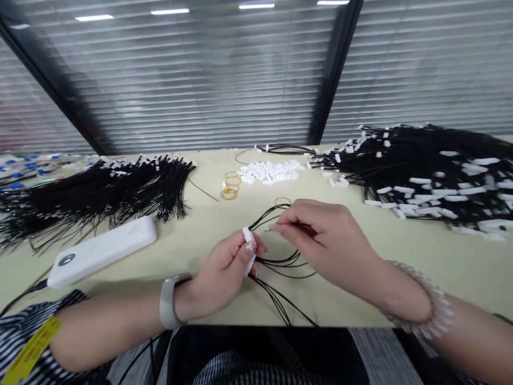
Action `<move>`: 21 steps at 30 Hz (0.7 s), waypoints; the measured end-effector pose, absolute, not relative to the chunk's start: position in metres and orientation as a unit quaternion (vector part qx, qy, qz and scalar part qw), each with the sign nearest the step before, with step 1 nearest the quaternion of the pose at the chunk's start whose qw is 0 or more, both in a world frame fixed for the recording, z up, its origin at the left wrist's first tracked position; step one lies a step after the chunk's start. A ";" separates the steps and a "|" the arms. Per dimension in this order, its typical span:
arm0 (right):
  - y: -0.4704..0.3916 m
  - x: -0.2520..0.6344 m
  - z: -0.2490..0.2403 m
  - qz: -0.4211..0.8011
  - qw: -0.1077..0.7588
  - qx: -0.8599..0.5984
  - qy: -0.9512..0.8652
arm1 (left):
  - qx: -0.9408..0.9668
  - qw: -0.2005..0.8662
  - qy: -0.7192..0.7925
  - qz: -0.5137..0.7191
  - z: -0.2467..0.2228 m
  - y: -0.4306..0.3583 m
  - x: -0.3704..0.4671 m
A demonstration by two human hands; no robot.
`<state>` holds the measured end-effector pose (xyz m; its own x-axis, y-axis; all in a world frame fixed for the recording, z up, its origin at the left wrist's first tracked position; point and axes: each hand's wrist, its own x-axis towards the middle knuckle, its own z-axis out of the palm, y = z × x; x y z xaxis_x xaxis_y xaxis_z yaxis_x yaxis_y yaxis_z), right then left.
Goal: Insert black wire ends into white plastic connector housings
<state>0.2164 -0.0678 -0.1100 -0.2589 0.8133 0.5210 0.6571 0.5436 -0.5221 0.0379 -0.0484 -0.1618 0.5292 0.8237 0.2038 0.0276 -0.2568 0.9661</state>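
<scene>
Left hand (pixel 224 267) grips slim white plastic connector (pixel 248 235) trailing thin black cables (pixel 280 263), six o'clock of centre; right hand (pixel 326 235), three o'clock of it, pinches fine dark wire end (pixel 267 230). Likely wire-fitting step; calls for steady tip alignment.

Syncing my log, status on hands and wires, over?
Left hand holding white connector, black wires trailing. Right hand pinched, apparently on wire tip. Yellow band beyond right hand, not blocking.

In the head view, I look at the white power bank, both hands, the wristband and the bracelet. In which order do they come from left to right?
White power bank, grey wristband, left hand, right hand, pale bracelet.
</scene>
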 end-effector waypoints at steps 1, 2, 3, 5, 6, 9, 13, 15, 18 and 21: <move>-0.068 0.215 -0.111 0.099 0.388 -0.470 -0.787 | 0.706 0.526 0.300 0.367 -0.162 -0.049 0.037; -0.068 0.214 -0.112 0.104 0.381 -0.471 -0.788 | 0.713 0.523 0.298 0.359 -0.163 -0.049 0.037; -0.067 0.213 -0.113 0.112 0.375 -0.471 -0.791 | 0.718 0.521 0.299 0.352 -0.163 -0.049 0.037; -0.067 0.212 -0.113 0.127 0.364 -0.468 -0.795 | 0.722 0.516 0.305 0.345 -0.164 -0.050 0.037; -0.066 0.212 -0.114 0.131 0.361 -0.467 -0.796 | 0.725 0.514 0.308 0.340 -0.165 -0.050 0.038; -0.066 0.212 -0.114 0.130 0.353 -0.471 -0.798 | 0.732 0.511 0.309 0.328 -0.165 -0.050 0.038; -0.065 0.212 -0.113 0.137 0.338 -0.476 -0.800 | 0.744 0.499 0.310 0.318 -0.165 -0.051 0.038; -0.064 0.212 -0.113 0.144 0.333 -0.476 -0.801 | 0.754 0.487 0.311 0.312 -0.165 -0.051 0.038; -0.063 0.211 -0.111 0.147 0.316 -0.478 -0.806 | 0.770 0.467 0.310 0.306 -0.163 -0.051 0.038; -0.063 0.211 -0.110 0.154 0.293 -0.478 -0.813 | 0.784 0.444 0.308 0.304 -0.161 -0.051 0.039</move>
<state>0.2110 -0.0630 -0.1102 -0.3704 0.8686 0.3292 0.6880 0.4946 -0.5310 0.0389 -0.0512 -0.1608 0.6247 0.7540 0.2031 0.2136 -0.4151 0.8843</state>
